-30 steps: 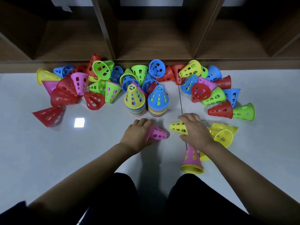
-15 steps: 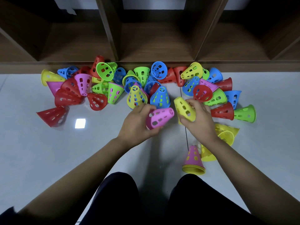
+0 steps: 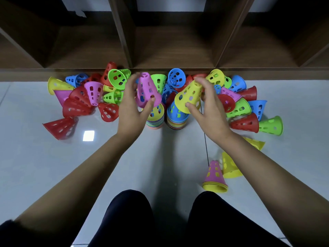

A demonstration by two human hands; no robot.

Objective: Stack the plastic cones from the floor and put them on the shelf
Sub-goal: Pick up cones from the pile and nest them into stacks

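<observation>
My left hand grips a pink cone, upright, just above a tall stack topped by a yellow cone. My right hand holds a yellow cone, tilted, over a second stack topped by a blue cone. Both stacks stand side by side on the white floor. Several loose red, green, blue, pink and yellow cones lie in a pile along the foot of the wooden shelf.
A short pink-on-yellow stack and a lying yellow cone sit by my right forearm. Another yellow cone lies further right. My dark-clad knees are at the bottom. The shelf compartments are open and dark.
Both hands picked their cones off the floor, turned them upright and carried them forward over the two stacks.
</observation>
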